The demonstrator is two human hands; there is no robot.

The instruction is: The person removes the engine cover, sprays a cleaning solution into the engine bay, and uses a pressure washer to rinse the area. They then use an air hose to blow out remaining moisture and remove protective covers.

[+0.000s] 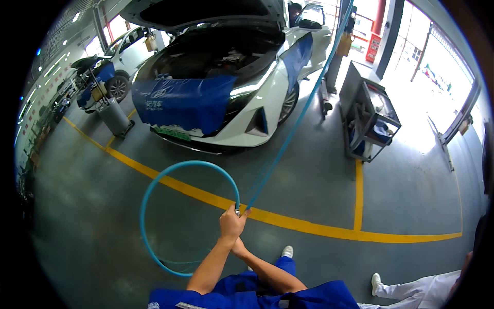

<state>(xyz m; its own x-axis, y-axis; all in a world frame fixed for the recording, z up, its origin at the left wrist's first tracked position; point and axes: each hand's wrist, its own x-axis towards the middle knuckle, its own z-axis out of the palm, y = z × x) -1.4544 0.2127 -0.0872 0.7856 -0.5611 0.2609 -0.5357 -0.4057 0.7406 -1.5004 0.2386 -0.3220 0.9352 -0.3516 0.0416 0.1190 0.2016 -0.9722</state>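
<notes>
Far left bay: a second white car [135,49] parked at the back, a grey bin on wheels [114,117] standing in front of it.
Hose loop: here's the blue hose [142,211], swung out in one wide open ring left of the hands, its lower end slipping out of sight behind the left forearm.
Front car: white, bonnet up, a blue cover [175,105] draped across its nose, beyond the yellow floor line [309,225].
Left hand: clenched [232,225] around the blue hose at a metal fitting [237,211], thumb side to the right.
Right hand: tucked low behind the left wrist [239,248], its fingers hidden; can't tell what it grips, if anything.
Straight run: up it goes from beside the left thumb, past the car's right side to the top edge.
Hose progress: partway, I'd judge; one loop is formed, the long run is uncoiled, and whether the fitting is joined can't be told.
Right side: a tool cart [378,129] by the doorway, and lower down a co-worker's white trousers [427,292].
</notes>
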